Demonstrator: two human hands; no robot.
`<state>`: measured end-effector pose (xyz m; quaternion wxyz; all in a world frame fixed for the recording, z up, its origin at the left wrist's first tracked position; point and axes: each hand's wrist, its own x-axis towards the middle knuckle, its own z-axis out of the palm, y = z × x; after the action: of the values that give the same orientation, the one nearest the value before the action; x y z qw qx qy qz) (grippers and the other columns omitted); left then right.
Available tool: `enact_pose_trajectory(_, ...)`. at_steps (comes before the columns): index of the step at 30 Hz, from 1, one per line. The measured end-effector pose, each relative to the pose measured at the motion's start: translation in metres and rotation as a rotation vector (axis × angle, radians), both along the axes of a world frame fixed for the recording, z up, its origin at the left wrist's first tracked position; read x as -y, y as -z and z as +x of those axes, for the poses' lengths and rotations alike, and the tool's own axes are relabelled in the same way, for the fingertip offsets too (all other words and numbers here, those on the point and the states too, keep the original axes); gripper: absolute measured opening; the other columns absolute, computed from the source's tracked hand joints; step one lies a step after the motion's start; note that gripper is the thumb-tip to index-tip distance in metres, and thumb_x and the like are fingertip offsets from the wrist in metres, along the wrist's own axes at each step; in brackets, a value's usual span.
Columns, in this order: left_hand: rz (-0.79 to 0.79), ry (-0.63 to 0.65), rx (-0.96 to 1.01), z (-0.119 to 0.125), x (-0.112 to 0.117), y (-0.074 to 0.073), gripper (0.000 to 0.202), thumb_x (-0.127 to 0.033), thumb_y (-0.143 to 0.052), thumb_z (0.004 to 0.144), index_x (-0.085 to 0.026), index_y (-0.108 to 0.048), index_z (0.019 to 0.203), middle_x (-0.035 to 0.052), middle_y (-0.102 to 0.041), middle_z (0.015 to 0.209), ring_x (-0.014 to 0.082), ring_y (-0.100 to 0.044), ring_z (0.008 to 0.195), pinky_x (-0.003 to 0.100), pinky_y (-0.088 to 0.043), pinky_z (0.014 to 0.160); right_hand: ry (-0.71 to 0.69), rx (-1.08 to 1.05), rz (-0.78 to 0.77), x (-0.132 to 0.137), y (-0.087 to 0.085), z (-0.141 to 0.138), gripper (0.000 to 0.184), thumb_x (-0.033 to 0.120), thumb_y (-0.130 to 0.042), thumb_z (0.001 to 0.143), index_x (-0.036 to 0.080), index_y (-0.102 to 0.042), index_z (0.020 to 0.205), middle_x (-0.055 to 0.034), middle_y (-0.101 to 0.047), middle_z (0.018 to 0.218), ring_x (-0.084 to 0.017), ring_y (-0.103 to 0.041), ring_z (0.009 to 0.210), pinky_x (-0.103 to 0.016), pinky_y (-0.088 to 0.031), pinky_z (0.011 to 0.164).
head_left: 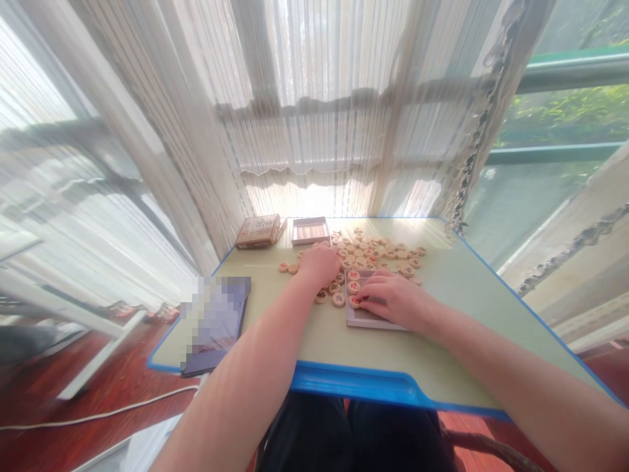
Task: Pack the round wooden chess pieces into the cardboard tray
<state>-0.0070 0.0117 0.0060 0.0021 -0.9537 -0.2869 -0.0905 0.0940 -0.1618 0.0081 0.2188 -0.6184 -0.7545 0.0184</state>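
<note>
My right hand point(388, 296) is over a shallow open tray point(369, 323). Its thumb and fingertips are closed on a round wooden Chinese chess piece point(354, 301) at the tray's left side. Two more pieces with red characters point(354, 282) line up above it along the same edge. Further left, my left hand point(320, 262) reaches into the scattered Chinese chess pieces point(361, 252). Its fingers are curled down, and what lies under them is hidden. Some loose pieces with dark characters point(335, 287) lie between the left forearm and the tray.
At the far edge of the pale table point(472, 308) stand a second shallow tray point(310, 231) and a decorated box point(258, 231). A dark flat tablet-like thing point(221, 328), partly blurred out, lies at the left. A blue trough point(354, 382) runs along the front edge. Curtains point(314, 131) hang behind.
</note>
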Motion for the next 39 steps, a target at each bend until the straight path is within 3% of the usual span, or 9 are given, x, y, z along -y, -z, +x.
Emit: enact_pose_trajectory(39,0.044,0.011,0.018,-0.0002,-0.0017,0.0031,0.039,-0.030,-0.027,0.092,-0.019,-0.064,0.099,0.0091,-0.060,0.104,0.0240,-0.054,0.101,0.036,-0.045,0.084,0.018,0.017,0.044,0.0013,-0.0016,-0.0034,0.020,0.033,-0.054,0.086,0.022,-0.070,0.089,-0.0048,-0.068,0.082,-0.018,-0.059,0.080,-0.030,-0.045,0.074)
